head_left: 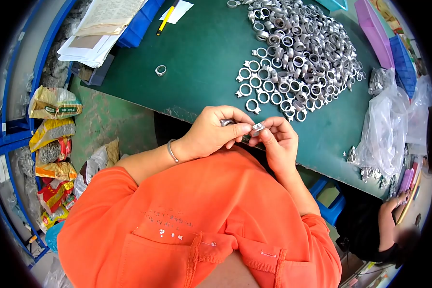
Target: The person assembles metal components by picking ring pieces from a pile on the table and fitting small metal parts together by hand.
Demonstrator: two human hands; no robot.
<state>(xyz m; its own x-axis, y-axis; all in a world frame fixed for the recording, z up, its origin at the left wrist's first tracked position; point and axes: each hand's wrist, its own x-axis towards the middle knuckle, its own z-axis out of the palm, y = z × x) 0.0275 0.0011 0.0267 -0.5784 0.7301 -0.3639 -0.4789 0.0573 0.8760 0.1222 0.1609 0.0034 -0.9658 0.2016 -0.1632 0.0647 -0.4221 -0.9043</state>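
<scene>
My right hand (pixel 282 139) is closed, with a small metal ring with a lug (pixel 257 128) pinched between thumb and fingers. The thumb and forefinger of my left hand (pixel 211 130) meet at that ring's near side. Another metal ring (pixel 226 122) shows in the curled fingers of my left hand, partly hidden by them. Both hands are close together at the front edge of the green table (pixel 192 81). Beyond them spreads a large heap of similar metal rings (pixel 307 57). One single ring (pixel 161 70) lies apart on the left.
Papers (pixel 98 29) rest on a blue bin (pixel 139 24) at the back left, near a yellow marker (pixel 167 20). Plastic bags (pixel 381 134) and a pink bin (pixel 374 33) stand on the right. A co-worker's arm (pixel 388 223) is at lower right, beside a blue stool (pixel 332 209).
</scene>
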